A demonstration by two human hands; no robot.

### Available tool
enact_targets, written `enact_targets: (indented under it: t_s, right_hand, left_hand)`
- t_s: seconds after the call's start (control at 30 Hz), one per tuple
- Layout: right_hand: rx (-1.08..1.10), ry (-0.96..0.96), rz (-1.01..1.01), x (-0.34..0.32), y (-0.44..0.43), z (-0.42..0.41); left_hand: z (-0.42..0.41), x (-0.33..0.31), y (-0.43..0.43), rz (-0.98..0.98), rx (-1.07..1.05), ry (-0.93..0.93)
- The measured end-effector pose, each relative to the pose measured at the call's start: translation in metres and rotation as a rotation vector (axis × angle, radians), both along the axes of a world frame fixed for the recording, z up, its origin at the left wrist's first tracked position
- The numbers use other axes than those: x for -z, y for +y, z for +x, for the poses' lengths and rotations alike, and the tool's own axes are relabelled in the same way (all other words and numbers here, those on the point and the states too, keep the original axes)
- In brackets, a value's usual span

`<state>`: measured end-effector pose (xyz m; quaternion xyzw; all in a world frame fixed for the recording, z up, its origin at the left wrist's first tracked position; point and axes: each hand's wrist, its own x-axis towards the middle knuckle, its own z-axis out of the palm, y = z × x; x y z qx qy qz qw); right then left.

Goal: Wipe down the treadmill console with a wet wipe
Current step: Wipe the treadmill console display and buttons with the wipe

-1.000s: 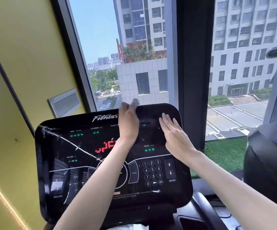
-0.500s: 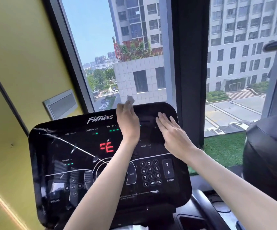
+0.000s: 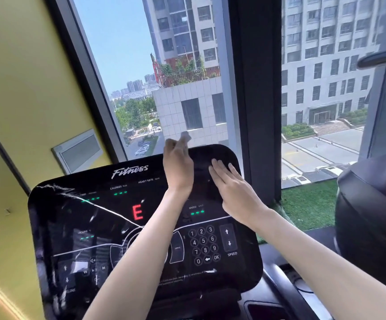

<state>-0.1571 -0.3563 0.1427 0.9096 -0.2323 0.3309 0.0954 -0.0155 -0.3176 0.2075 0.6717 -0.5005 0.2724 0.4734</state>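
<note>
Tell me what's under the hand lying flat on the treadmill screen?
The right hand lies flat on the black console, near its top right corner. Only glossy black panel shows around it. Whether anything sits beneath the palm is hidden.

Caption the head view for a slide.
Left hand at the top edge of the treadmill console, right hand flat on its upper-right corner, red E lit.

The console [image 3: 55, 227] is glossy black with white lettering and lines, green dashes and a red E [image 3: 137, 212], the wipe [image 3: 185, 135] is whitish, and the wall [image 3: 25, 88] is yellow.
</note>
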Motion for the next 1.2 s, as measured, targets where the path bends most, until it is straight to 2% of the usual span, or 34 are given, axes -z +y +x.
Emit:
enact_targets:
  t_s: [0.03,0.13,0.2,0.27,0.3,0.4,0.43,0.53,0.57,0.6,0.67,0.73,0.83,0.87,0.97,1.0,1.03,1.13,1.17,1.2]
  right_hand:
    - [-0.005,-0.005,-0.004,0.000,0.000,0.000]
    - [0.006,0.007,-0.022,0.001,-0.002,0.001]
    - [0.009,0.013,-0.015,0.001,-0.003,0.000]
    - [-0.007,0.003,-0.013,0.000,-0.002,-0.001]
    - [-0.021,-0.006,-0.011,-0.001,-0.001,-0.001]
    - [-0.047,-0.011,0.024,-0.002,0.000,-0.008]
    - [-0.037,-0.035,0.021,0.000,0.001,-0.012]
    - [0.073,-0.190,0.034,0.019,0.006,-0.027]
    - [0.112,-0.219,0.051,0.027,0.008,-0.031]
    - [0.134,-0.224,0.063,0.036,0.010,-0.034]
    - [0.142,-0.177,0.054,0.047,0.014,-0.038]
    - [0.142,-0.113,0.034,0.051,0.014,-0.039]
    - [0.177,-0.069,0.033,0.052,0.014,-0.037]
    - [0.184,-0.063,0.030,0.052,0.014,-0.037]
    - [0.198,-0.019,-0.010,0.052,0.014,-0.037]
    - [0.203,-0.012,-0.020,0.051,0.014,-0.037]
    - [0.207,-0.007,-0.023,0.052,0.013,-0.037]
    - [0.220,0.008,-0.021,0.053,0.015,-0.037]
    - [0.224,0.019,-0.023,0.053,0.015,-0.037]
    - [0.227,0.033,-0.024,0.053,0.015,-0.037]
  left_hand:
    - [-0.004,-0.001,-0.001,0.010,0.006,-0.016]
    - [-0.016,0.006,0.000,0.226,0.229,-0.389]
    - [-0.007,-0.001,-0.005,0.215,0.234,-0.318]
    - [-0.003,-0.006,-0.008,0.098,0.105,-0.161]
    - [-0.008,-0.006,-0.008,0.106,0.084,-0.191]
    - [-0.025,0.000,-0.005,0.341,0.220,-0.528]
    - [-0.021,-0.003,-0.006,0.367,0.219,-0.534]
    - [-0.007,-0.012,-0.014,0.203,0.096,-0.266]
    - [-0.010,-0.010,-0.014,0.188,0.079,-0.256]
    - [-0.019,-0.008,-0.014,0.237,0.093,-0.324]
    - [-0.030,0.003,-0.011,0.400,0.227,-0.572]
    - [-0.024,-0.003,-0.013,0.446,0.260,-0.640]
    - [-0.015,-0.012,-0.021,0.268,0.121,-0.359]
    - [-0.021,-0.011,-0.021,0.280,0.114,-0.367]
    - [-0.037,0.006,-0.017,0.510,0.341,-0.745]
    - [-0.035,0.004,-0.016,0.542,0.372,-0.801]
    - [-0.029,-0.001,-0.019,0.529,0.347,-0.770]
    - [-0.017,-0.011,-0.027,0.292,0.189,-0.388]
    - [-0.021,-0.008,-0.025,0.283,0.205,-0.378]
    - [-0.027,-0.003,-0.024,0.344,0.265,-0.467]
